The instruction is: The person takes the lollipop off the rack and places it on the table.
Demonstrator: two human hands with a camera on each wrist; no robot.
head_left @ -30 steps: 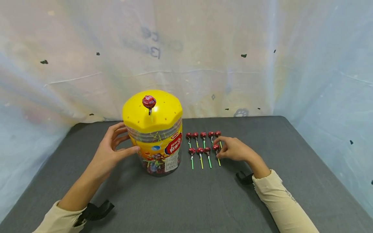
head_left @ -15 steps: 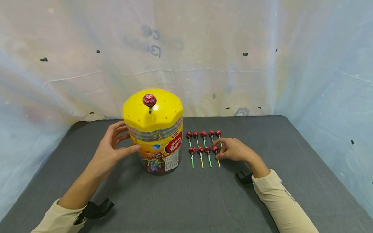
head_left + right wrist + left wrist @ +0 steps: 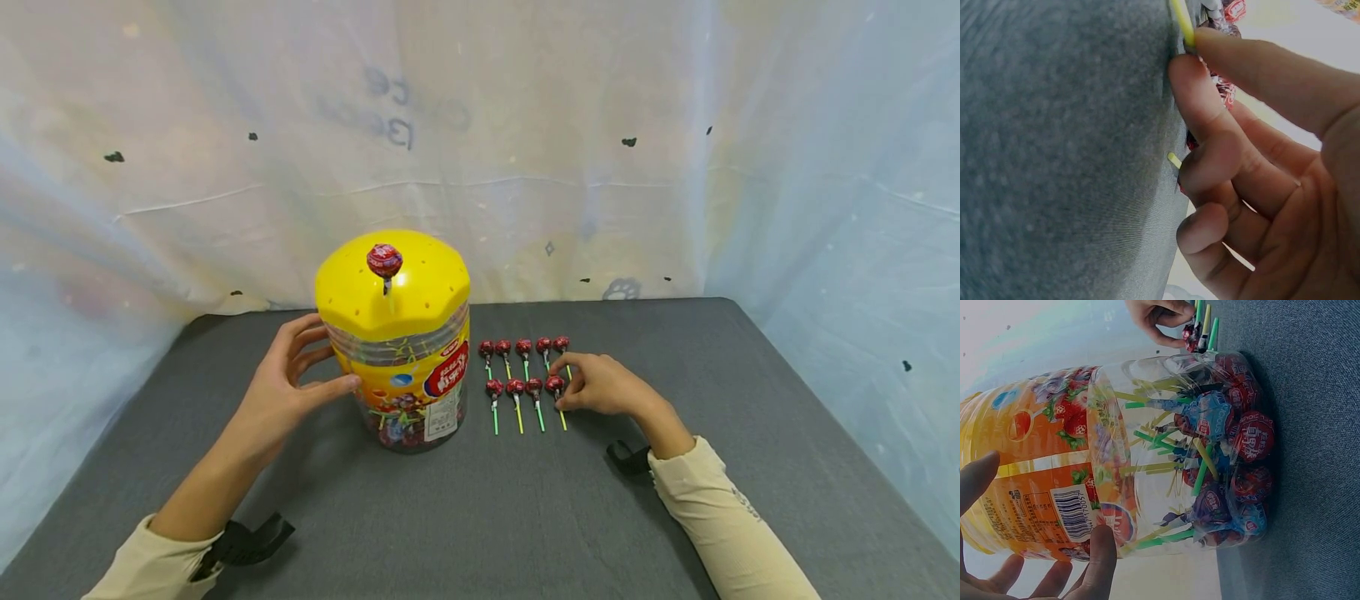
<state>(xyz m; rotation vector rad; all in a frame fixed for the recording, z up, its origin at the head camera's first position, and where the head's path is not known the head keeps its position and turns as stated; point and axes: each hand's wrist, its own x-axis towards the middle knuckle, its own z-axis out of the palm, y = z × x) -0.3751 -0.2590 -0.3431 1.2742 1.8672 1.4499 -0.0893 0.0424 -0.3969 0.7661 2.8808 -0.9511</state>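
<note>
A clear plastic jar (image 3: 408,392) of wrapped lollipops, with a yellow domed lid (image 3: 423,292), stands on the grey table (image 3: 525,517). One red lollipop (image 3: 384,261) sticks upright out of the lid. My left hand (image 3: 303,375) grips the jar's left side, thumb on the front label; the left wrist view shows the jar (image 3: 1147,456) and its fingertips (image 3: 1102,556). Right of the jar lie two rows of red lollipops (image 3: 514,387). My right hand (image 3: 572,383) rests at their right end, forefinger and thumb pinching the last front-row lollipop's yellow stick (image 3: 1182,25).
Pale plastic sheeting (image 3: 525,167) walls in the table at the back and on both sides. Black wrist straps (image 3: 626,458) lie by each sleeve. Bare grey table surface spreads in front of the jar and right of the lollipops.
</note>
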